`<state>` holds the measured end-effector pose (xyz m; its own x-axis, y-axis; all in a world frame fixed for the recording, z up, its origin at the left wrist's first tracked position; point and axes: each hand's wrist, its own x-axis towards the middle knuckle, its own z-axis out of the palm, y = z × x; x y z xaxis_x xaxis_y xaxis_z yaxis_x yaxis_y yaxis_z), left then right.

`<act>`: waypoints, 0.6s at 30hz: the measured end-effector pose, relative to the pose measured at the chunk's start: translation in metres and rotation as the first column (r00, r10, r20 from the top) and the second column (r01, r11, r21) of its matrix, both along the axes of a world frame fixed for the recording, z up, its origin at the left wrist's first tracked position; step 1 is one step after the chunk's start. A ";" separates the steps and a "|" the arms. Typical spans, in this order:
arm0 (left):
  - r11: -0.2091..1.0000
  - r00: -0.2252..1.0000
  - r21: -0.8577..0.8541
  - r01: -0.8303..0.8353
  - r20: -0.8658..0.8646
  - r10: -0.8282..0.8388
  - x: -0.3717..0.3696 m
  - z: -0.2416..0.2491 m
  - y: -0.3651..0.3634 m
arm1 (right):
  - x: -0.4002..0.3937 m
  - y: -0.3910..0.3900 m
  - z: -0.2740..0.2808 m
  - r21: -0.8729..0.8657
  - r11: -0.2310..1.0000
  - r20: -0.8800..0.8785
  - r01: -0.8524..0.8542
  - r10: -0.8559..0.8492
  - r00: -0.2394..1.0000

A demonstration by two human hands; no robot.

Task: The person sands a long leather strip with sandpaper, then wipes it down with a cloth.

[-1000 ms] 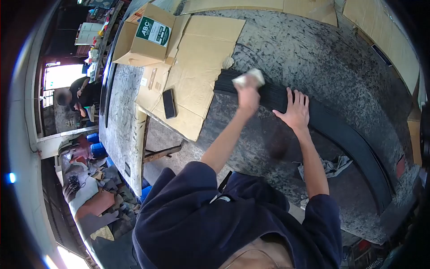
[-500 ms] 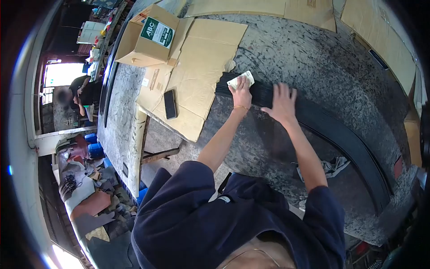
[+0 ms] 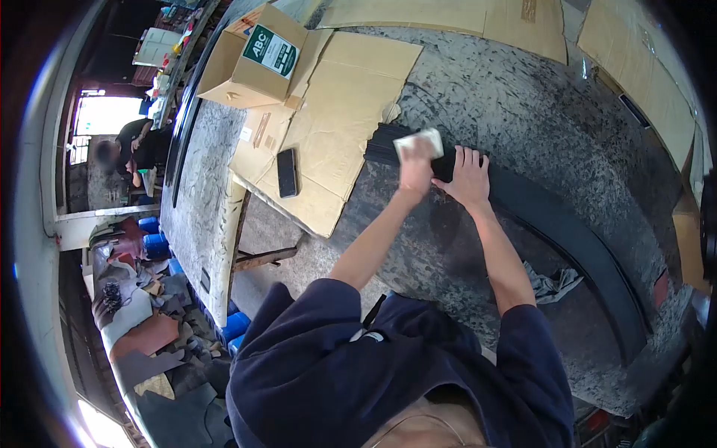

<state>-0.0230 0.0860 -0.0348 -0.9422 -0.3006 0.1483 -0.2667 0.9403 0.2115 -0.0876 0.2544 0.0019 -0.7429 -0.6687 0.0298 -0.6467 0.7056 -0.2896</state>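
Long dark strips [image 3: 556, 213] lie in a stack on the mottled table, curving toward the right. Near their left end, my left hand [image 3: 418, 166] presses a white cloth-like pad [image 3: 405, 142] onto the strips; its fingers are blurred. Just to the right, my right hand [image 3: 467, 179] rests on the strips with its fingers spread, holding nothing.
Flattened cardboard [image 3: 351, 89] bears a phone [image 3: 287, 173] and an open box [image 3: 258, 63]. A crumpled grey cloth [image 3: 554, 285] lies inside the curve. Another person [image 3: 134, 149] is at the far left, beyond piled scraps [image 3: 153, 336].
My left hand and the white pad have moved right along the strips, closer to my right hand. My right hand has come down onto the strips, its fingers less widely spread.
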 end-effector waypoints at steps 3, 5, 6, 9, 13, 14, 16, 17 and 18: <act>0.998 0.999 -0.051 0.036 0.017 -0.035 0.001 -0.011 -0.028 | -0.005 0.003 -0.002 -0.007 1.000 -0.018 0.006 -0.006 1.000; 0.984 0.984 -0.065 -0.163 0.058 0.167 -0.014 -0.009 -0.029 | -0.005 0.002 0.000 -0.002 1.000 -0.004 0.009 -0.009 1.000; 0.983 0.951 0.053 -0.175 0.268 0.154 -0.024 0.033 0.006 | -0.001 0.000 -0.004 -0.007 1.000 0.004 0.015 -0.015 1.000; 0.956 0.960 -0.115 0.271 -0.042 -0.277 0.000 -0.011 -0.001 | -0.007 0.002 -0.010 -0.024 1.000 -0.028 0.015 -0.015 0.999; 0.931 0.956 0.220 -0.291 0.094 0.277 -0.014 0.025 -0.018 | -0.004 0.000 -0.002 -0.034 0.998 0.024 0.043 -0.042 0.999; 0.930 0.954 0.217 -0.298 0.103 0.282 0.001 0.022 -0.012 | -0.002 0.001 -0.003 -0.040 0.998 0.048 0.041 -0.039 0.998; 0.938 0.948 -0.161 0.306 -0.038 -0.316 0.013 0.003 -0.009 | -0.006 0.002 -0.002 -0.041 0.998 0.026 0.037 -0.036 0.999; 0.993 0.995 0.081 0.087 0.044 -0.091 0.010 0.000 -0.040 | -0.008 0.002 -0.002 -0.039 0.999 0.021 0.034 -0.033 0.999; 0.999 0.999 0.009 -0.044 0.002 0.044 0.002 -0.009 -0.055 | -0.009 0.002 0.000 -0.016 0.999 0.026 0.038 -0.038 0.999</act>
